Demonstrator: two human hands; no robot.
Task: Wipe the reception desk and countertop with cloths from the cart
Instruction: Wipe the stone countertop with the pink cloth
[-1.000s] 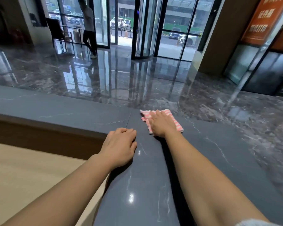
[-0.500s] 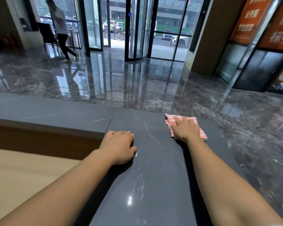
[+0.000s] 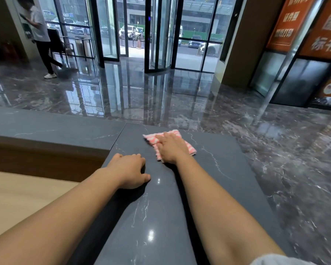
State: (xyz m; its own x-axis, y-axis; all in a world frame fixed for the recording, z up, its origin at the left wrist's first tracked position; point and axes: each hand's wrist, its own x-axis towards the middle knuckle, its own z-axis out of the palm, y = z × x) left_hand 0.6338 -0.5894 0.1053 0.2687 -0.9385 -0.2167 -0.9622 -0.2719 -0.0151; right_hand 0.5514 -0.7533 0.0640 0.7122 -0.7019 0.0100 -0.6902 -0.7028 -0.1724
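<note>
A pink-and-white striped cloth [image 3: 190, 148] lies flat on the dark grey marble countertop [image 3: 218, 169], near its far edge. My right hand [image 3: 171, 148] presses down on the cloth with fingers spread over it. My left hand [image 3: 129, 170] rests palm down on the counter's inner edge, just left of the right hand, holding nothing. A seam in the stone runs from the far edge toward my left hand. The counter bends at this corner and continues to the left [image 3: 46, 127].
Below the counter on the left lies a lower light wood desk surface [image 3: 17, 197]. Beyond the counter is glossy marble lobby floor, a revolving glass door [image 3: 159, 35] and a person [image 3: 40, 39] walking at far left. Orange signs [image 3: 287, 22] hang at right.
My right hand slid the cloth to the right along the counter, then back left toward the seam. My left hand stayed on the inner edge. The person in the lobby walked left.
</note>
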